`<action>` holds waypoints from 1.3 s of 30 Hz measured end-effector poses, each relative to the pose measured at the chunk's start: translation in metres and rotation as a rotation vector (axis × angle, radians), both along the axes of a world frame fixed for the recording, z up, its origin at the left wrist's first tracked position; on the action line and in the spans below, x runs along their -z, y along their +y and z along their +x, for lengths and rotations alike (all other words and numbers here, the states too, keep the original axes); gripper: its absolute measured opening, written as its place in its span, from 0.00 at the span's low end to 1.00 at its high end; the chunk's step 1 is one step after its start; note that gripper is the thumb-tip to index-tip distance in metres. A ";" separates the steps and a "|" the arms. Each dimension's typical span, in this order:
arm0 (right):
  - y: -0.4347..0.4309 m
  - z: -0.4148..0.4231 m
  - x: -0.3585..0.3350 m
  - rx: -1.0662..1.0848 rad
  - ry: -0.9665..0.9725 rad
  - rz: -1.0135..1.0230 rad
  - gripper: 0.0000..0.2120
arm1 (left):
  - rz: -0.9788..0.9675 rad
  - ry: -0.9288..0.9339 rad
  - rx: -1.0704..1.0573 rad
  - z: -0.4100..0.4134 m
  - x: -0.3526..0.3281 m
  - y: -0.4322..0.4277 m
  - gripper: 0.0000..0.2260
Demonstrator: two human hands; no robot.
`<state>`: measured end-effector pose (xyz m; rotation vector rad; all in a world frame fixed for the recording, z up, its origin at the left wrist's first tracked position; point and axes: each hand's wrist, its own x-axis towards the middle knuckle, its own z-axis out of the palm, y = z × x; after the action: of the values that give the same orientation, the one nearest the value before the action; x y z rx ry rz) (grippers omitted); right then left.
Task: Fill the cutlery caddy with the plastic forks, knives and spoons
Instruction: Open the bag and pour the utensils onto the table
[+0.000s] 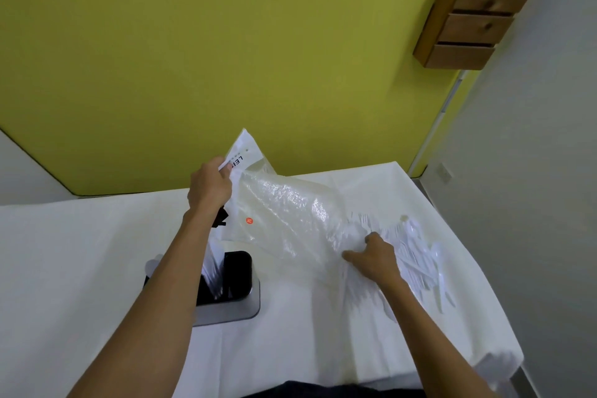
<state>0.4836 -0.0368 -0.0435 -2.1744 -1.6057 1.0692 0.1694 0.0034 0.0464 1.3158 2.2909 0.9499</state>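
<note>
Logger: Left hand (210, 186) pinches the printed top edge of the clear plastic bag (290, 213) at centre frame, and that end is lifted off the table. Right hand (376, 257) lies knuckles-up on the pile of white plastic cutlery (420, 262), right of centre. Its thumb sticks out to the left and its fingertips are hidden, so I cannot tell whether it has hold of any piece.

Spotter: Surroundings, biggest first?

Logger: Yellow-green wall (193, 42) fills the upper half. Table (80, 252) under a white cloth takes the lower half. Wooden drawer unit (478, 10) hangs in the upper right corner.

Spotter: How does the bag sit?

Logger: It is crinkled and see-through. It slopes from the pinch down to the right, and its low end reaches the pile beside the right hand.

Spotter: Caddy?

Logger: Cutlery caddy (240, 271) stands below centre, partly behind the left forearm, with black compartments on a grey base. White handles (213, 271) stand upright in its left compartment. It is well apart from the pile.

Spotter: What is in the pile?

Logger: Fork tines (363, 218) show at its upper edge and spoon bowls (412, 229) at its right. The rest is too blurred to sort.

Spotter: Smallest item?

Logger: Round orange sticker (249, 221) on the bag, just right of the left wrist.
</note>
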 end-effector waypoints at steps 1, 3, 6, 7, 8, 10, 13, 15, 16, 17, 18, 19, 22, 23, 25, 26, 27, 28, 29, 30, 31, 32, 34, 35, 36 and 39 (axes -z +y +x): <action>-0.001 -0.001 -0.003 -0.001 -0.020 0.004 0.28 | 0.016 -0.008 0.000 -0.002 -0.002 -0.001 0.17; -0.002 -0.002 -0.008 -0.002 -0.061 0.027 0.27 | 0.054 -0.013 0.009 -0.005 -0.008 -0.003 0.17; -0.003 -0.012 -0.019 -0.018 -0.089 0.126 0.24 | 0.136 -0.032 0.039 -0.013 -0.018 -0.005 0.14; -0.003 -0.020 -0.025 -0.026 -0.066 0.180 0.22 | 0.164 -0.042 0.053 -0.016 -0.023 -0.008 0.13; -0.003 -0.030 -0.031 -0.038 -0.029 0.231 0.21 | 0.187 -0.063 0.059 -0.019 -0.027 -0.009 0.11; -0.001 -0.055 -0.046 -0.053 0.100 0.259 0.21 | 0.222 -0.132 0.044 -0.031 -0.036 -0.014 0.08; 0.007 -0.093 -0.060 -0.008 0.316 0.173 0.24 | 0.277 -0.257 -0.002 -0.052 -0.044 -0.024 0.09; 0.012 -0.107 -0.064 0.045 0.380 0.168 0.23 | 0.295 -0.333 -0.040 -0.064 -0.043 -0.030 0.11; 0.012 -0.119 -0.068 0.054 0.399 0.186 0.21 | 0.294 -0.363 -0.070 -0.076 -0.043 -0.036 0.11; 0.013 -0.128 -0.072 0.061 0.412 0.210 0.19 | 0.295 -0.388 -0.095 -0.086 -0.043 -0.042 0.12; 0.013 -0.136 -0.077 0.069 0.428 0.237 0.18 | 0.297 -0.409 -0.120 -0.095 -0.042 -0.047 0.13; 0.013 -0.146 -0.082 0.064 0.454 0.267 0.16 | 0.306 -0.429 -0.153 -0.108 -0.042 -0.055 0.14; 0.015 -0.181 -0.098 -0.003 0.507 0.359 0.14 | 0.323 -0.469 -0.247 -0.146 -0.037 -0.078 0.15; 0.016 -0.191 -0.103 -0.040 0.523 0.392 0.14 | 0.330 -0.479 -0.277 -0.157 -0.034 -0.086 0.14; 0.019 -0.220 -0.113 -0.126 0.541 0.430 0.13 | 0.331 -0.473 -0.354 -0.184 -0.027 -0.106 0.13; 0.021 -0.238 -0.117 -0.178 0.543 0.433 0.12 | 0.320 -0.461 -0.408 -0.199 -0.022 -0.119 0.13; 0.021 -0.256 -0.121 -0.224 0.552 0.429 0.13 | 0.302 -0.445 -0.451 -0.212 -0.015 -0.134 0.12; 0.023 -0.263 -0.124 -0.264 0.546 0.423 0.14 | 0.269 -0.416 -0.484 -0.216 -0.007 -0.141 0.12; 0.020 -0.290 -0.122 -0.332 0.548 0.390 0.15 | 0.230 -0.367 -0.559 -0.232 0.002 -0.162 0.13; 0.019 -0.309 -0.121 -0.385 0.536 0.361 0.17 | 0.192 -0.317 -0.618 -0.241 0.010 -0.176 0.14; 0.016 -0.325 -0.118 -0.437 0.523 0.341 0.19 | 0.161 -0.270 -0.660 -0.246 0.019 -0.188 0.17; 0.014 -0.342 -0.115 -0.486 0.499 0.324 0.20 | 0.122 -0.232 -0.692 -0.250 0.027 -0.201 0.22; 0.002 -0.380 -0.104 -0.574 0.427 0.310 0.22 | 0.016 -0.151 -0.760 -0.261 0.043 -0.224 0.31; -0.003 -0.395 -0.096 -0.615 0.385 0.315 0.23 | -0.041 -0.106 -0.781 -0.263 0.050 -0.232 0.34; -0.009 -0.410 -0.088 -0.654 0.349 0.315 0.24 | -0.090 -0.060 -0.797 -0.264 0.056 -0.241 0.36; -0.025 -0.439 -0.061 -0.722 0.219 0.277 0.22 | -0.118 0.115 -0.650 -0.254 0.077 -0.252 0.33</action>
<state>0.0449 -0.0618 0.0179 -1.2621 -2.3219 1.1063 -0.0844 -0.2488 -0.0308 0.5820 2.8825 0.9091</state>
